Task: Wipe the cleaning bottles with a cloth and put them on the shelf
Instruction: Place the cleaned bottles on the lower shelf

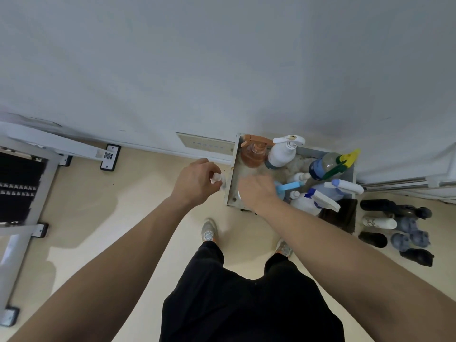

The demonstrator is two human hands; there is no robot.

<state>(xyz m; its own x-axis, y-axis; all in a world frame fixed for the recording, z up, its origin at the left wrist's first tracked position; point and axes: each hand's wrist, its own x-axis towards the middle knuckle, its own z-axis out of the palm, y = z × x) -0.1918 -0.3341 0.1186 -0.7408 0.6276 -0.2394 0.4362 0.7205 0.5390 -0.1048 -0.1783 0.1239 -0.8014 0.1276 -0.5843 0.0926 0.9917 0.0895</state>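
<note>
Plainly, left hand [195, 180] grips a white bottle [217, 178]; right hand [256, 191] blurred above shelf [234, 166].

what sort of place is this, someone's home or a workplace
Probably a utility or entry corner of a home or dorm, though that is a guess. A grey shelf holding spray and pump bottles stands against a white wall, and shoes sit on the beige floor beside it.

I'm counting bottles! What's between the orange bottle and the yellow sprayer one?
A white pump bottle stands between the orange bottle and the yellow sprayer bottle, in the head view.
</note>
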